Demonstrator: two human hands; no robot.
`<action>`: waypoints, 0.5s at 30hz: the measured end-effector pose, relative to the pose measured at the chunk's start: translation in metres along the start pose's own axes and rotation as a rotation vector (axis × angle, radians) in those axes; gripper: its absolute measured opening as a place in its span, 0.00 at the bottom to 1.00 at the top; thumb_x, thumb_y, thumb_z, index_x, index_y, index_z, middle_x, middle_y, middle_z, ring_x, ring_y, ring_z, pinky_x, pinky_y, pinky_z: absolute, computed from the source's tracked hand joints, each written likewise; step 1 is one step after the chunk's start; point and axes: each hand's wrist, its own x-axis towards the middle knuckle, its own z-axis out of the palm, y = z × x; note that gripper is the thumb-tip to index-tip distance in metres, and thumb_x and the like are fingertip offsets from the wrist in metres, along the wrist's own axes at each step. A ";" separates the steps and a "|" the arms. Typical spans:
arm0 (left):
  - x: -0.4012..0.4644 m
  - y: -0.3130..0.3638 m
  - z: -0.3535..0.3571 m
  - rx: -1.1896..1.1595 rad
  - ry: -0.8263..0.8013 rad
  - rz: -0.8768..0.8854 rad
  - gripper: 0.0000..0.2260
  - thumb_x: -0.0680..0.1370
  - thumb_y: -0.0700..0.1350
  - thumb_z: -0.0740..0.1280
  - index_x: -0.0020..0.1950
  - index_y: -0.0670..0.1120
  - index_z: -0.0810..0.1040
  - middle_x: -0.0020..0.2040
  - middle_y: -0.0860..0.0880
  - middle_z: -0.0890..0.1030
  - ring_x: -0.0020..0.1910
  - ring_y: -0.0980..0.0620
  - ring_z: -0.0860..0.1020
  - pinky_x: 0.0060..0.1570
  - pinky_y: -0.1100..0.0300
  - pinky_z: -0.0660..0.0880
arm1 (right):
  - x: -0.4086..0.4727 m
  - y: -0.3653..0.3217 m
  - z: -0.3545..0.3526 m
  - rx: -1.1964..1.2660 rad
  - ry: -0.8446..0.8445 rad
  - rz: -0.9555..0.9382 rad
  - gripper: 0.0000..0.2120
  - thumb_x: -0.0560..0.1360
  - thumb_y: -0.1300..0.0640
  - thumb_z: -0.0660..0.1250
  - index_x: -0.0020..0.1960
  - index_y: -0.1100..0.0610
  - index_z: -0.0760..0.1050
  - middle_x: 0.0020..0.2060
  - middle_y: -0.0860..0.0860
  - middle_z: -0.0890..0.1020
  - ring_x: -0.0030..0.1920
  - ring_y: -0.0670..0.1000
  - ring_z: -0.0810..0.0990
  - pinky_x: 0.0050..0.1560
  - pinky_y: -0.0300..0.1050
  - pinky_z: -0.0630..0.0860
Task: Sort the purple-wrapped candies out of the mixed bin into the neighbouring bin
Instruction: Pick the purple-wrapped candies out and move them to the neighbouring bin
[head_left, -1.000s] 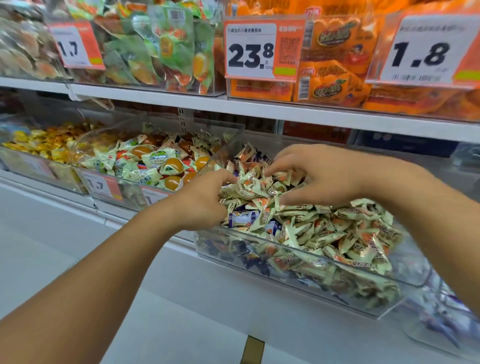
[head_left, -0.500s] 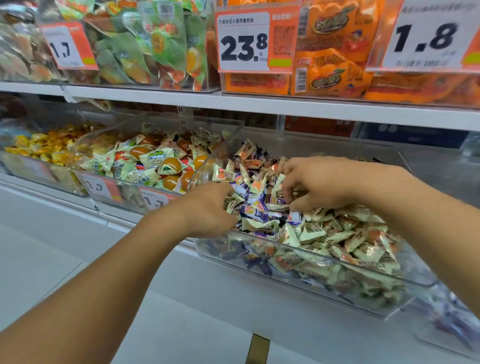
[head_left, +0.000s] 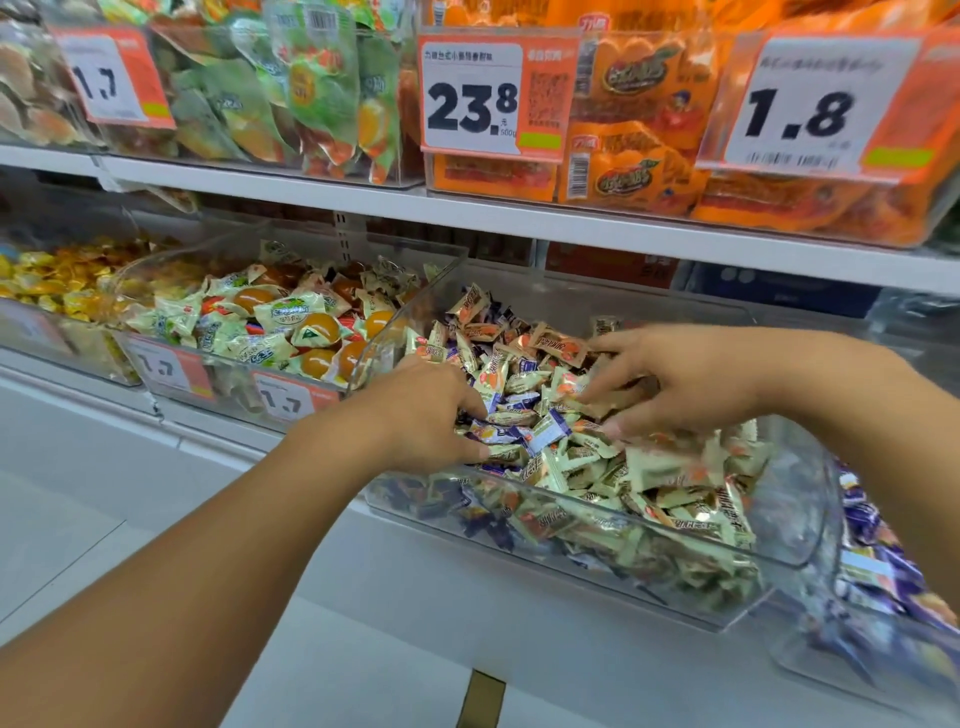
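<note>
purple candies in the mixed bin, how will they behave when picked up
The purple candies look small, so probably light. Their glossy wrappers may be slippery, and the crimped ends likely floppy. They lie loose among cream ones, so neighbours may shift or slide as the hands dig in.

Both hands (head_left: 545, 405) in mixed bin (head_left: 675, 561)

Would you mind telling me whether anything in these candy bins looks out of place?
Yes: purple-wrapped candies lie scattered among the cream-and-orange ones in the mixed bin, mostly toward its left side, near the left hand. The neighbouring bin on the right holds mostly purple wrappers, so those look misplaced.
</note>
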 end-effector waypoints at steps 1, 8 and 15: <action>0.001 0.000 0.001 -0.025 -0.007 -0.005 0.22 0.75 0.61 0.70 0.67 0.56 0.77 0.64 0.52 0.76 0.68 0.48 0.66 0.69 0.45 0.66 | 0.002 -0.008 -0.005 0.033 0.118 -0.044 0.19 0.75 0.39 0.68 0.66 0.39 0.77 0.77 0.43 0.63 0.74 0.47 0.65 0.75 0.50 0.60; 0.004 0.003 0.001 -0.305 0.139 0.001 0.06 0.75 0.48 0.76 0.40 0.48 0.82 0.39 0.54 0.82 0.37 0.61 0.77 0.36 0.66 0.68 | 0.039 -0.042 0.029 -0.006 0.279 -0.087 0.17 0.70 0.46 0.78 0.54 0.53 0.82 0.40 0.44 0.79 0.42 0.49 0.80 0.46 0.48 0.80; 0.003 0.002 -0.001 -0.341 0.035 0.002 0.13 0.75 0.48 0.75 0.57 0.51 0.80 0.50 0.56 0.82 0.33 0.69 0.75 0.31 0.75 0.66 | 0.035 -0.023 0.019 0.355 0.321 -0.089 0.10 0.72 0.52 0.76 0.42 0.57 0.79 0.38 0.51 0.83 0.39 0.50 0.80 0.36 0.42 0.76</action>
